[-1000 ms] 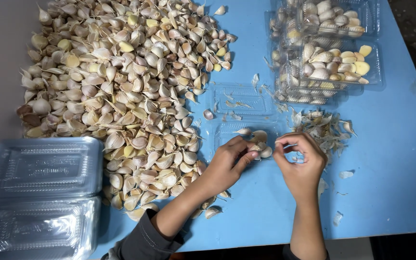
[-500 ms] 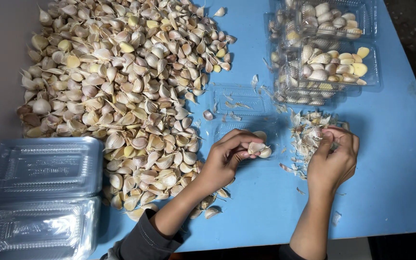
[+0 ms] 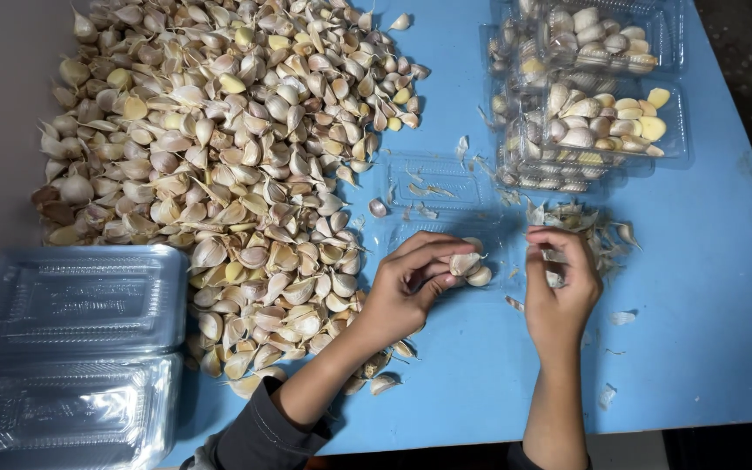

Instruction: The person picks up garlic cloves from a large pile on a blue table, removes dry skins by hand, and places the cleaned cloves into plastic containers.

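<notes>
My left hand (image 3: 406,287) holds a few garlic cloves (image 3: 467,265) between thumb and fingers, just above the blue table (image 3: 724,261). My right hand (image 3: 559,292) is beside it to the right, fingers pinched on a bit of papery garlic skin (image 3: 554,278). Both hands hover over the near edge of an open clear plastic tray (image 3: 433,187). A small heap of peeled skins (image 3: 598,226) lies just beyond my right hand.
A big heap of unpeeled garlic cloves (image 3: 219,148) covers the table's left half. Clear plastic boxes filled with cloves (image 3: 594,113) are stacked at the back right. Stacked empty clear boxes (image 3: 71,348) sit at the near left. Loose skin scraps (image 3: 620,318) dot the table.
My right hand went out right to the heap of skins and has come back beside my left hand. My left hand has kept its cloves and stayed nearly still.
</notes>
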